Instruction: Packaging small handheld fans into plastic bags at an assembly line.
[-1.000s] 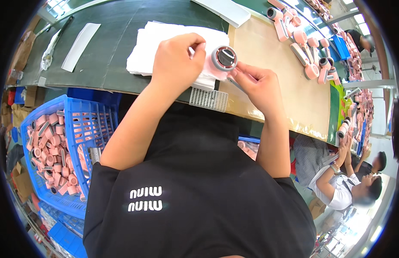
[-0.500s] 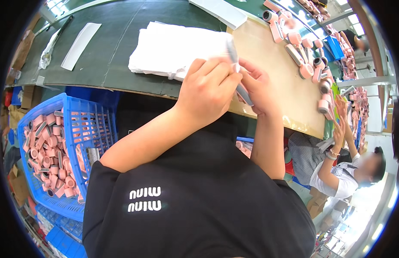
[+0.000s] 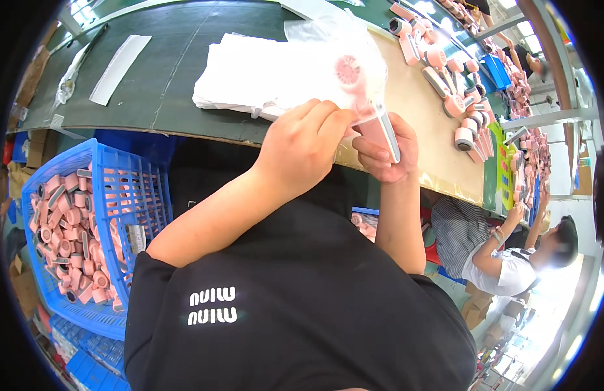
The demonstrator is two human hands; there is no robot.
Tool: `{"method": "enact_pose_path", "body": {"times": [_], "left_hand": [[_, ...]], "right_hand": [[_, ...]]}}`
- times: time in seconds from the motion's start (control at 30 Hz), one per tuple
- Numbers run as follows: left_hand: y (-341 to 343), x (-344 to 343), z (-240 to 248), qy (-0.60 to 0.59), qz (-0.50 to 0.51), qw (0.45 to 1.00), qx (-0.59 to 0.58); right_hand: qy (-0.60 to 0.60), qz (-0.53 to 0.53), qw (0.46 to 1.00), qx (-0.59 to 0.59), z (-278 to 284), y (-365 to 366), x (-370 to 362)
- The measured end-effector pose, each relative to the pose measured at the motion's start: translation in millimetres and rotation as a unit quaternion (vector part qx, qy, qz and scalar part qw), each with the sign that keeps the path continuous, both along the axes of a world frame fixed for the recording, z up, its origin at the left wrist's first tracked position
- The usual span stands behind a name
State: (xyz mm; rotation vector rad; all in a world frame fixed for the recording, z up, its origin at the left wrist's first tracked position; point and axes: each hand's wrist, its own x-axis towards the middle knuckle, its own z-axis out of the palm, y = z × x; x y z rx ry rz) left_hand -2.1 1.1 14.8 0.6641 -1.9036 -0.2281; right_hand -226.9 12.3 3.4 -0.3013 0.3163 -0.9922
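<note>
My right hand [image 3: 403, 155] is closed around the handle of a pink and grey handheld fan [image 3: 382, 138]. The fan's round grille head is inside a clear plastic bag [image 3: 373, 72], and the lower handle sticks out of the bag's mouth. With bent fingers, my left hand [image 3: 301, 140] pinches the bag's edge beside the handle. Just beyond my hands, a thick stack of white, thin plastic bags [image 3: 246, 72] lies on the table.
A blue crate [image 3: 97, 189] full of pink fan parts stands at my left. More pink fans [image 3: 455, 104] lie on the tan board [image 3: 416, 137] to the right. A co-worker [image 3: 504, 270] sits at the right beside a green tray [image 3: 504, 169].
The fan, blurred and edge-on before, now shows its grille inside an opened-out clear bag. My right hand has shifted lower on the handle. The co-worker's hands have lowered toward the table.
</note>
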Motion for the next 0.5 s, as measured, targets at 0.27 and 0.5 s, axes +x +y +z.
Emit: {"method": "enact_pose_path", "body": {"times": [0.27,0.5], "left_hand": [[22,-16,-4,0.119,-0.206,0.954,0.182],[25,-32,-13,0.079,-0.252,0.950,0.168]], "right_hand": [[0.223,-0.242,0.943,-0.051,-15,2,18],[0.279,-0.315,0.907,0.000,-13,22,-20]]}}
